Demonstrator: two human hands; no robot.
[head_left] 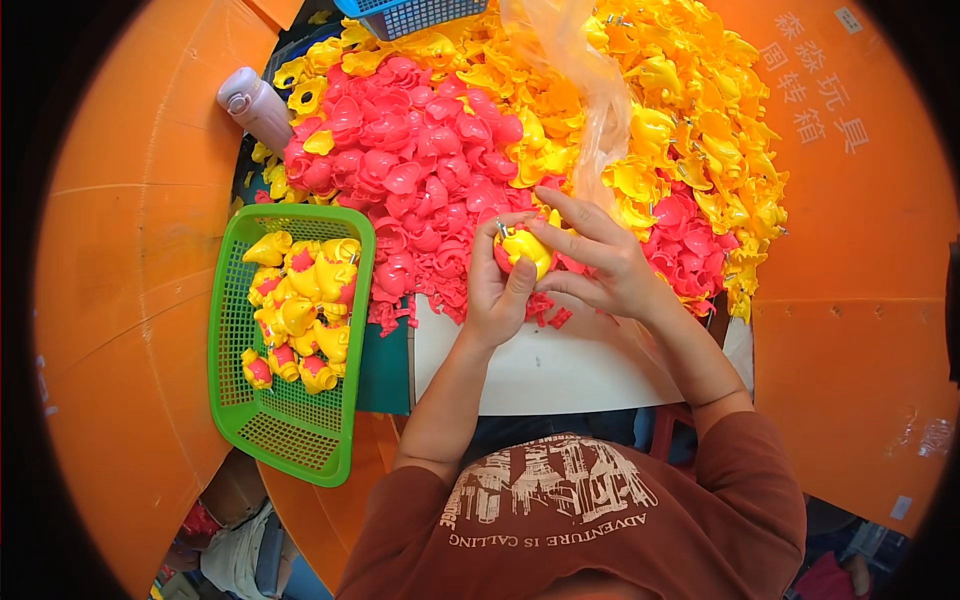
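Note:
Held up before me, just over the near edge of the pile, is a small rounded plastic toy part (pixel 525 250), yellow with a pink-red side. My left hand (pixel 495 290) is closed around its left side, thumb toward me. A small silvery metal piece (pixel 502 230) shows by the left fingertips. From the right, my right hand (pixel 610 260) curves its fingers and thumb against the same toy part; the exact contact is partly hidden. Beyond both hands lie heaped pink-red plastic shells (pixel 425 150) and yellow plastic shells (pixel 690 90), several with silvery metal bits.
On the left, a green basket (pixel 365 290) holds several yellow-and-pink toy pieces. A pale purple bottle (pixel 258 108) stands behind it. A blue basket (pixel 425 18) sits at the far edge. Clear plastic film (pixel 600 110) crosses the heap. A white board (pixel 560 365) lies under my wrists; orange panels (pixel 850 250) flank the table.

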